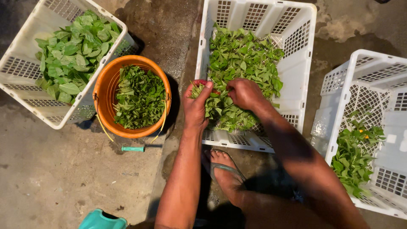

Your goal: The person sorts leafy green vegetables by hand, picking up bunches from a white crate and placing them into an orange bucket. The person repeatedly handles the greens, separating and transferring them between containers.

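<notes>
The middle white crate (296, 51) stands on the wet concrete floor (55, 178), its slotted walls holding a heap of green leaves (243, 59) that slopes toward its near wall; left of it, past a dark seam in the floor, a second white crate (25, 68) sits tilted and packed with broader leaves (70, 53); right of the middle crate a third white crate (369, 85) holds a smaller clump of leafy stems (354, 157); between the left crate and the middle one sits an orange bucket (104, 89) filled with darker leaves (140, 97) — a green-handled tool (132, 149) lies on the floor just before it; over the middle crate's near wall the left hand (196, 106) is closed around a small bunch of leaves (199, 90), thumb up; the right hand (245, 93) — close beside it, fingers curled down — rests in the heap, though what it pinches I cannot tell; a sandalled foot (224, 169) stands just outside the near wall.
</notes>
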